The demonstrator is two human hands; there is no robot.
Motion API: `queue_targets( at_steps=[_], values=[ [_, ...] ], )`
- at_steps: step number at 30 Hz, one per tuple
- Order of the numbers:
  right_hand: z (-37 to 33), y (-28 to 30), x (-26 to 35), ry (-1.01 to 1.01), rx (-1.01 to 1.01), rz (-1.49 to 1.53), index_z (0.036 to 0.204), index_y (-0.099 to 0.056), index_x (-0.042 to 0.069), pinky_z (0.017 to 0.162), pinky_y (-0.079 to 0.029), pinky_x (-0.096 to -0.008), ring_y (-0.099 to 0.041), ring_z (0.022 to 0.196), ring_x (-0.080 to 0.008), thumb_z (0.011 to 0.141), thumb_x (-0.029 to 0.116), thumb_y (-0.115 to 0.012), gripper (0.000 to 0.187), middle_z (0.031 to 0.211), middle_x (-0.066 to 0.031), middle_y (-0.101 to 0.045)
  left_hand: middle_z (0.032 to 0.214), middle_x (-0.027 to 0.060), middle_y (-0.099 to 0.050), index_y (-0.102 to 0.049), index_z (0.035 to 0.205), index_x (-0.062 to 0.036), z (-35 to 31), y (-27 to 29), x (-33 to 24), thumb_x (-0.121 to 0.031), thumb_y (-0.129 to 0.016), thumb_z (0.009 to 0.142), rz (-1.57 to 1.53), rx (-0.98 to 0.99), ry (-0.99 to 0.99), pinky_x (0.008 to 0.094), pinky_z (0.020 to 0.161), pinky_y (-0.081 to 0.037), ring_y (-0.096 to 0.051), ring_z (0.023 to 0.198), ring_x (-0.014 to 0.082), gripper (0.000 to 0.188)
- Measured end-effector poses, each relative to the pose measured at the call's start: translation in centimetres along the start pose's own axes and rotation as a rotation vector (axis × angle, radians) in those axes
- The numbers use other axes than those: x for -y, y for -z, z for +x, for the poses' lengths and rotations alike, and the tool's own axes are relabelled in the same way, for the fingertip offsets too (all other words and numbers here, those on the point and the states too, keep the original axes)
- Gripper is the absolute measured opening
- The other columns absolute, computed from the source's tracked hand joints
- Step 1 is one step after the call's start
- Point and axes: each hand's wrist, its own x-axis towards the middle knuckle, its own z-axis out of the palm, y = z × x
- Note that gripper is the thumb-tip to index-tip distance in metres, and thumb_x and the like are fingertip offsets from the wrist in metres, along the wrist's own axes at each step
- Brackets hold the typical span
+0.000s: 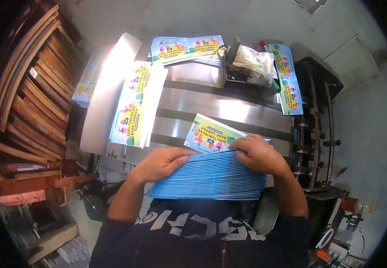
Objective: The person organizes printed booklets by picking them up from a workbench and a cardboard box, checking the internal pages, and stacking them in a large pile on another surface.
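Observation:
A fanned stack of blue printed sheets leans toward my body, its many edges showing as stepped lines. My left hand grips the stack's upper left corner, thumb on the near side. At the upper right, my right hand is closed on the same stack, with its fingers bent over the top edge. Just beyond the stack, a colourful printed cover sheet lies at an angle on the metal machine table; its near edge is hidden by the stack and my right hand.
A long pile of printed sheets lies at the left beside a pale curved panel. More printed sheets sit at the back, others at the right. A clear plastic bag rests at the back. Rollers stand right; wooden frames lean left.

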Motion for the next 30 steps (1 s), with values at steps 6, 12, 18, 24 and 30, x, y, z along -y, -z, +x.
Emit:
queue_targets(
  at_steps=[6,12,18,24,30],
  values=[
    [-1.5,3.7,-1.0,-0.313,-0.158,0.788,0.123,-0.056,0.002,0.082,-0.054,-0.0339,-0.068,0.09,-0.0212,0.088,0.005,-0.062,0.036,0.104,-0.0134,-0.069,0.111,0.0173,-0.066,-0.063,0.122,-0.004,-0.4,0.3,0.4,-0.028,-0.052,0.096,0.08,0.108,-0.079,0.0377,0.091,-0.048,-0.063,0.103,0.0306,0.037],
    [-1.6,0.5,-7.8,-0.387,0.274,-0.094,0.119,-0.06,0.003,0.098,-0.044,-0.0393,-0.051,0.119,-0.0325,0.07,0.024,-0.079,0.056,0.121,-0.0168,-0.055,0.107,0.0157,-0.065,-0.066,0.116,-0.0043,0.1,0.2,-0.2,-0.03,-0.057,0.093,0.082,0.187,-0.138,0.039,0.089,-0.047,-0.061,0.102,0.0306,0.035],
    [-4.6,-1.9,-6.3,-0.444,0.227,-0.185,0.128,-0.058,0.014,0.109,-0.036,-0.0412,-0.041,0.131,-0.0309,0.067,0.025,-0.082,0.066,0.14,-0.0133,-0.045,0.105,0.0151,-0.065,-0.067,0.113,-0.0048,0.1,0.6,0.0,-0.032,-0.059,0.092,0.114,0.253,-0.082,0.0388,0.087,-0.049,-0.062,0.1,0.0308,0.035],
    [-7.3,-4.1,-5.4,-0.402,0.211,-0.338,0.137,-0.051,0.02,0.116,-0.022,-0.045,-0.025,0.142,-0.0317,0.07,0.031,-0.081,0.074,0.153,-0.0118,-0.03,0.106,0.0146,-0.066,-0.067,0.11,-0.0042,0.6,1.0,-0.3,-0.029,-0.064,0.09,0.095,0.293,-0.049,0.0374,0.088,-0.05,-0.064,0.1,0.0298,0.032],
    [-8.8,-5.3,-5.5,-0.288,0.17,-0.304,0.133,-0.053,0.017,0.111,-0.028,-0.0483,-0.03,0.14,-0.0303,0.069,0.032,-0.079,0.071,0.152,-0.0116,-0.033,0.105,0.0141,-0.066,-0.067,0.112,-0.005,-0.6,0.6,-1.1,-0.039,-0.064,0.087,0.272,0.2,-0.156,0.0386,0.087,-0.049,-0.062,0.099,0.0298,0.042]
  ],
)
